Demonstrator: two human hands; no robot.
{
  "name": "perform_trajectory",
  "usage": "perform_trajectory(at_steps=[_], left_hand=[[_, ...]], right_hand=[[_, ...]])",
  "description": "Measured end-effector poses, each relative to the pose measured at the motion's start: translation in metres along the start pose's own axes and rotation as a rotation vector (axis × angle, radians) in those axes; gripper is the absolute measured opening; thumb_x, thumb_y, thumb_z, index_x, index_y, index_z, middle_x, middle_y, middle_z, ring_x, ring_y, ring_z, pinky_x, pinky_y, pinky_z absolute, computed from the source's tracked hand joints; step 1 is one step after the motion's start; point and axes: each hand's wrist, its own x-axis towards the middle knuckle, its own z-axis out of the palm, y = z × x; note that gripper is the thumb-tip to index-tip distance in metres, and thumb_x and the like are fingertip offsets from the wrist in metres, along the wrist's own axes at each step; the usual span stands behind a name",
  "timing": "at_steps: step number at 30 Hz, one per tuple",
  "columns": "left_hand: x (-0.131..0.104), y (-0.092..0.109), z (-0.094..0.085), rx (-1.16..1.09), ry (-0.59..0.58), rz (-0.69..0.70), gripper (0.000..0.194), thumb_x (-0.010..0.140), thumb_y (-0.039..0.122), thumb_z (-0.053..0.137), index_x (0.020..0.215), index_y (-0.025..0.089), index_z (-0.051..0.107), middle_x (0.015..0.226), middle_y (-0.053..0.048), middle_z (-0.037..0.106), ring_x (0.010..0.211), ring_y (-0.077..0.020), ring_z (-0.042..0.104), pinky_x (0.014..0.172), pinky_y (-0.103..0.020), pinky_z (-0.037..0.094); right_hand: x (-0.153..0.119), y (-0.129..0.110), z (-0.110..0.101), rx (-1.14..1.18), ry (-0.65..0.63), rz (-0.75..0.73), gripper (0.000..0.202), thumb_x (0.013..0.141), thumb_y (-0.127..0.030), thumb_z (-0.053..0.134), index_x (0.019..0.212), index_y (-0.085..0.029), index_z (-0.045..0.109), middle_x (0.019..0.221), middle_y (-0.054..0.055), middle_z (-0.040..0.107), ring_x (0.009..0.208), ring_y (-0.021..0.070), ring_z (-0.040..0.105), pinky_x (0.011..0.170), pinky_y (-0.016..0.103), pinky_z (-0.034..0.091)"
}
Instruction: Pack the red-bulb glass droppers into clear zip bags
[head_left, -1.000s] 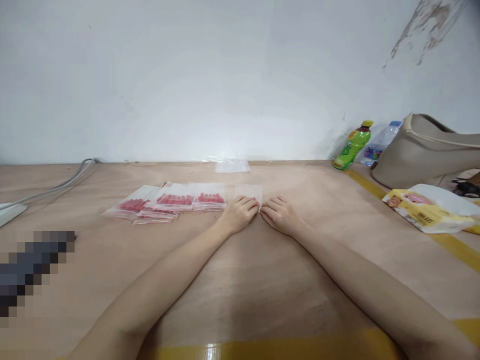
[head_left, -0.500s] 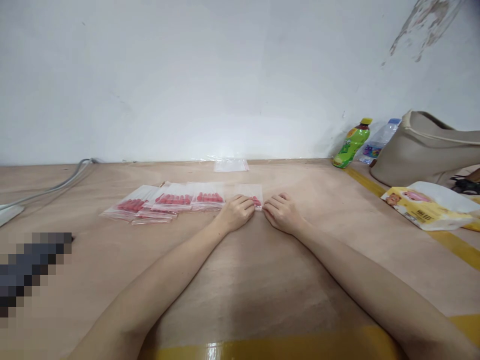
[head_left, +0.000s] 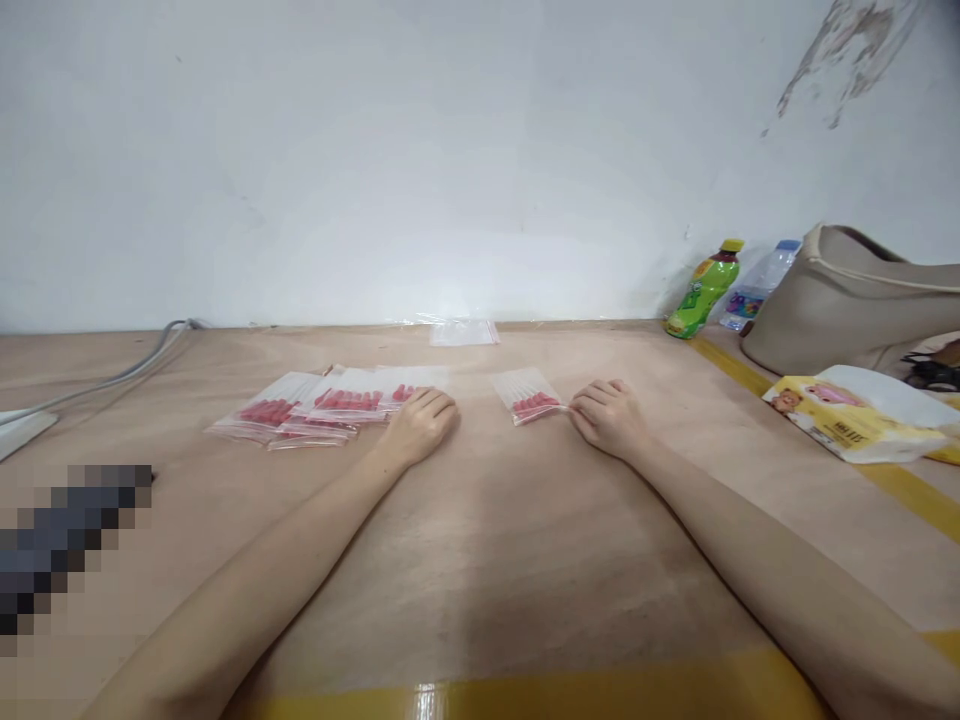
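Note:
A small clear zip bag point(head_left: 525, 388) with red pieces along its near end lies tilted on the tabletop. My right hand point(head_left: 611, 420) is closed, its fingertips pinching the near right corner of that bag. Left of it, my left hand point(head_left: 424, 425) rests with fingers curled, partly covering the rightmost filled bag point(head_left: 397, 385) of a row; whether it holds anything is hidden. Further left in the row are overlapping bags with the same red pieces, among them a middle bag point(head_left: 349, 398) and a leftmost bag point(head_left: 266, 410).
Flat empty bags point(head_left: 465, 332) lie by the wall. At the right stand a green bottle point(head_left: 705, 290), a clear bottle point(head_left: 761, 285), a beige bag point(head_left: 825, 300) and a yellow-white tissue pack point(head_left: 847, 410). A grey cable point(head_left: 142, 365) and a pixelated dark object point(head_left: 67, 545) are at left.
My hands have moved apart. My right hand has drawn the single bag to the right and turned it; my left hand has let go of it and shifted left to the row.

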Motion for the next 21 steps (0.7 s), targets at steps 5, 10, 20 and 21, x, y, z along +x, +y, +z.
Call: perform_trajectory(at_steps=[5, 10, 20, 21], left_hand=[[-0.002, 0.0, -0.015, 0.009, 0.005, -0.106, 0.032, 0.084, 0.038, 0.048, 0.105, 0.016, 0.056, 0.106, -0.011, 0.06, 0.103, -0.0257, 0.051, 0.091, -0.044, 0.035], [-0.009, -0.005, -0.023, 0.09, -0.086, -0.264, 0.049, 0.077, 0.05, 0.051, 0.109, 0.013, 0.055, 0.113, -0.015, 0.056, 0.11, -0.0314, 0.047, 0.099, -0.05, 0.022], [-0.012, -0.005, -0.015, 0.094, -0.207, -0.274, 0.029, 0.087, 0.027, 0.04, 0.11, 0.018, 0.055, 0.11, -0.011, 0.06, 0.102, -0.028, 0.052, 0.088, -0.044, 0.036], [-0.011, -0.004, -0.014, 0.091, -0.212, -0.272, 0.029, 0.088, 0.026, 0.038, 0.111, 0.018, 0.055, 0.11, -0.011, 0.059, 0.102, -0.0278, 0.052, 0.088, -0.043, 0.037]], right_hand=[[0.01, -0.019, -0.006, 0.148, -0.075, 0.02, 0.042, 0.074, -0.039, 0.054, 0.111, -0.018, 0.056, 0.115, 0.011, 0.056, 0.104, 0.0265, 0.048, 0.086, 0.041, 0.033], [0.025, -0.051, 0.001, 0.228, -0.281, -0.033, 0.06, 0.079, -0.054, 0.043, 0.132, -0.026, 0.036, 0.138, 0.009, 0.035, 0.125, 0.0305, 0.03, 0.097, 0.046, 0.028], [-0.003, -0.002, 0.006, 0.121, -0.322, 0.241, 0.053, 0.083, -0.055, 0.035, 0.123, -0.023, 0.049, 0.127, 0.012, 0.047, 0.117, 0.0325, 0.041, 0.09, 0.049, 0.036], [-0.006, 0.002, 0.004, 0.109, -0.315, 0.25, 0.052, 0.083, -0.055, 0.036, 0.121, -0.022, 0.051, 0.126, 0.012, 0.049, 0.116, 0.032, 0.042, 0.089, 0.049, 0.036]])
